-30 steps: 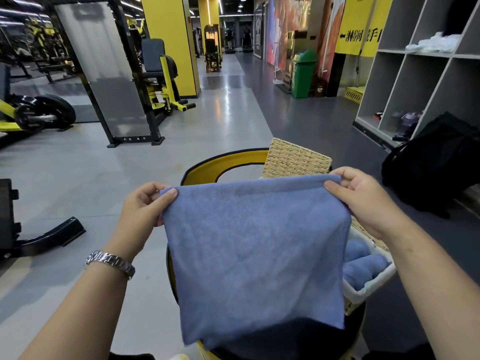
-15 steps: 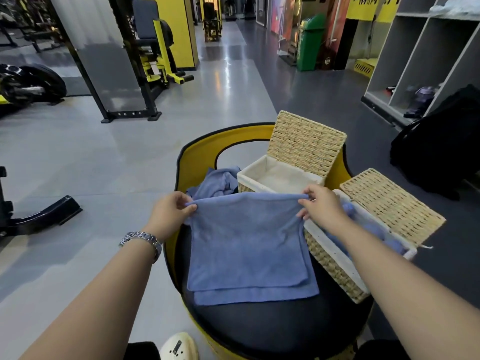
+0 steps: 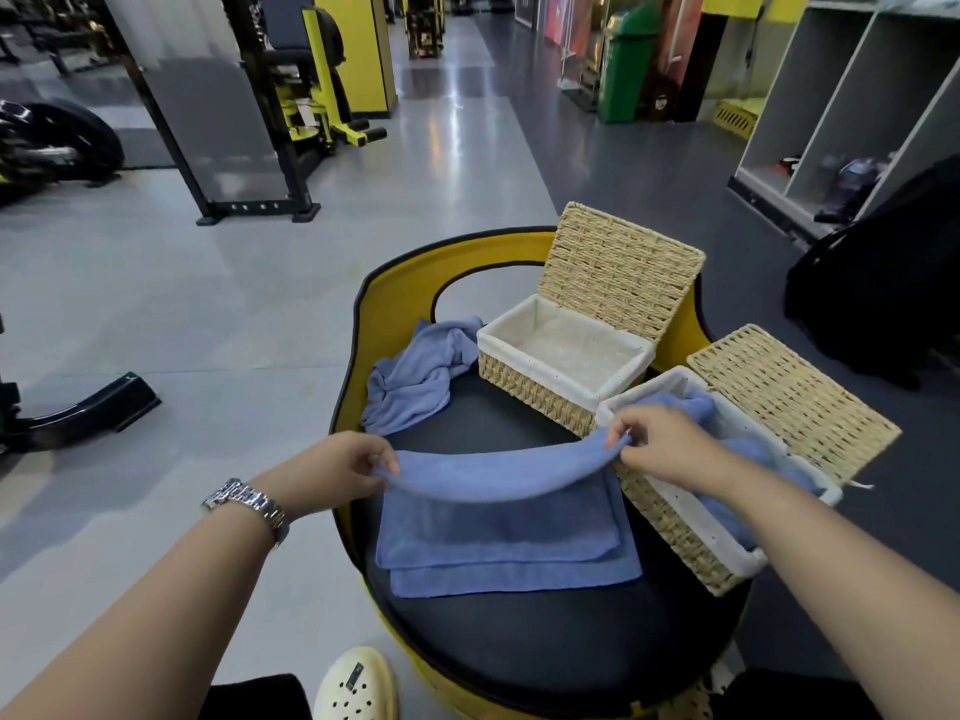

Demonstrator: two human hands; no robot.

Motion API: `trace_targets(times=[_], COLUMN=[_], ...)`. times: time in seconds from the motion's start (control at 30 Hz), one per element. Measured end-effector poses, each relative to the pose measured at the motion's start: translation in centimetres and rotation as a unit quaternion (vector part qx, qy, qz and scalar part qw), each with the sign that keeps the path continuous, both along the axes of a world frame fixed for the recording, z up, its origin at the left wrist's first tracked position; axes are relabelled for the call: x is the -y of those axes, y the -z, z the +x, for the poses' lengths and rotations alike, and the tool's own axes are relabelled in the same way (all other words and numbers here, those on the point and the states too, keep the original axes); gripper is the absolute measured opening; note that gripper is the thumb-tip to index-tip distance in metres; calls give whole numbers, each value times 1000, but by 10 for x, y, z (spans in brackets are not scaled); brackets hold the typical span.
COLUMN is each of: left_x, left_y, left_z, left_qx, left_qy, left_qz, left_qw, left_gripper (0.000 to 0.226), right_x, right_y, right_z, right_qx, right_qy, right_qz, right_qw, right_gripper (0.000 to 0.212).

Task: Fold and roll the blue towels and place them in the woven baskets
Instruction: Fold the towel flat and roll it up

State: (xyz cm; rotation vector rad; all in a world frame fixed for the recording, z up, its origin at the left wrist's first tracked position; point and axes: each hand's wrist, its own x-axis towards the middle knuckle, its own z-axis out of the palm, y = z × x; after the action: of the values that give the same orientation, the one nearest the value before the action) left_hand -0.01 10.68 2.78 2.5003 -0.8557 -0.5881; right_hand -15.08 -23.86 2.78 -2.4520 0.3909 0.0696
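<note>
Blue towel [image 3: 498,517] on black seat [image 3: 545,652], far edge pinched by left hand [image 3: 332,467] fingers, right hand [image 3: 662,446] fingers

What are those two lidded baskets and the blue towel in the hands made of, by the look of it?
The baskets look like woven straw or seagrass: pale tan, matte, visible plaited strands, with white cloth liners. The blue towel seems soft microfibre or terry: matte, fuzzy, draping limply between the left hand and right hand.

Folded towel [image 3: 498,537] on seat [image 3: 545,646], baskets [image 3: 566,356] behind, right.
</note>
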Motion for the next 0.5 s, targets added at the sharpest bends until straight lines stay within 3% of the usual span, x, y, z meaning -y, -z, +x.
trace_targets(times=[0.23, 0.33, 0.5], left_x=[-3, 2, 7], left_y=[27, 37, 53], left_z=[-25, -32, -36], left_qx=[-20, -32, -34], left_qy=[107, 136, 177], left_qz=[124, 150, 223], left_qw=[986, 979, 958], left_gripper=[20, 13, 20], right_x=[-4, -5, -18], right_y=[30, 45, 58], right_z=[-27, -31, -37], right_qx=[-98, -141, -227], right_qy=[-129, -157, -192], right_qz=[-112, -145, -210], right_qw=[980, 967, 931], right_gripper=[34, 28, 23])
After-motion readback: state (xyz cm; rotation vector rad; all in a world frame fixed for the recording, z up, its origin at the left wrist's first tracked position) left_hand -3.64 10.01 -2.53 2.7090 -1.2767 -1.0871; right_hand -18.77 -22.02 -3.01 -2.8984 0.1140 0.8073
